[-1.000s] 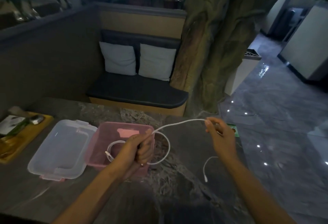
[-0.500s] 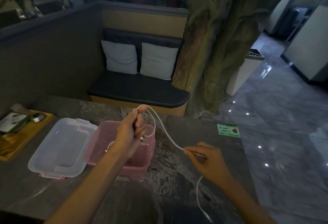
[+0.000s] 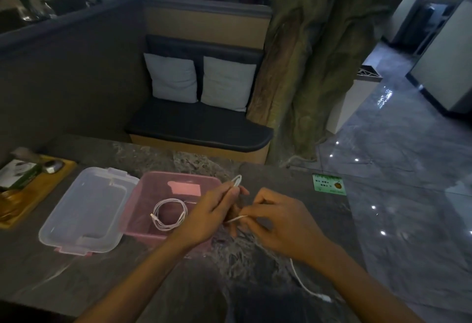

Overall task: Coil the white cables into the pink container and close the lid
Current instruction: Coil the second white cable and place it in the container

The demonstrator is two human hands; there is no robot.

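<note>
The pink container [image 3: 155, 182] stands open on the dark stone table, and one white cable [image 3: 169, 214] lies coiled inside it. Its clear lid [image 3: 86, 210] rests flat to the left. My left hand [image 3: 212, 212] hovers over the container's right edge, pinching a small loop of a second white cable [image 3: 237, 182]. My right hand [image 3: 281, 223] is close beside it, gripping the same cable. The cable's free end [image 3: 306, 288] trails below my right wrist to a plug on the table.
A wooden tray [image 3: 38, 192] with a spoon and a packet sits at the table's left edge. A green sticker [image 3: 329, 184] is on the table's right part. Beyond the table are a bench with two cushions and a tree trunk.
My right hand has come up and left to meet my left hand. My left hand has dropped slightly. The long span of cable between them has shrunk to a small loop.
</note>
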